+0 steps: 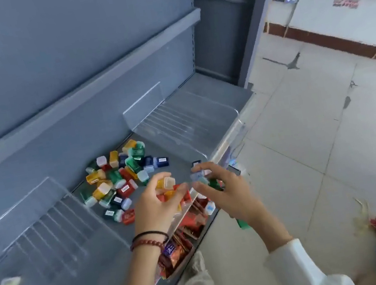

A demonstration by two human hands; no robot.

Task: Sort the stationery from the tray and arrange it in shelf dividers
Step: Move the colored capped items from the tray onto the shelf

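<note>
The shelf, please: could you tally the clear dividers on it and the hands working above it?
Clear dividers: 2, left divider and right divider.
Hands holding small boxes: 2, left hand and right hand.
Total: 4.

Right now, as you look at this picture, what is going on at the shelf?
A person stands at a grey shelf, sorting small coloured boxes. The left hand grips yellow and orange boxes; the right hand pinches blue and green boxes. Both hands hover at the front edge, beside a mixed pile lying on the shelf between the left divider and the right divider. Most pieces are not yet sorted.
</note>
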